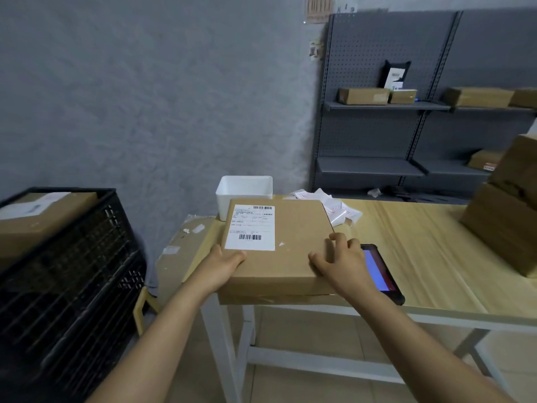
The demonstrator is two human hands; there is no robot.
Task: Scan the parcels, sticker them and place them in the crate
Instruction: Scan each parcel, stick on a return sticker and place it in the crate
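Note:
A flat brown cardboard parcel (293, 245) lies at the table's left end with a white barcode label (251, 227) on its top. My left hand (222, 264) grips its near left corner, thumb on top. My right hand (341, 261) rests on its near right part, fingers spread over the top. A black handheld scanner (383, 274) with a lit screen lies just right of the parcel, partly behind my right hand. The black plastic crate (72, 274) stands at the left and holds a labelled brown parcel (40, 218).
A white tub (244, 191) and a heap of white sticker sheets (337, 209) sit behind the parcel. Stacked brown boxes (505, 219) stand at the table's right. Grey shelving (406, 112) with more boxes lines the back wall. The wooden table (421, 248) has white legs.

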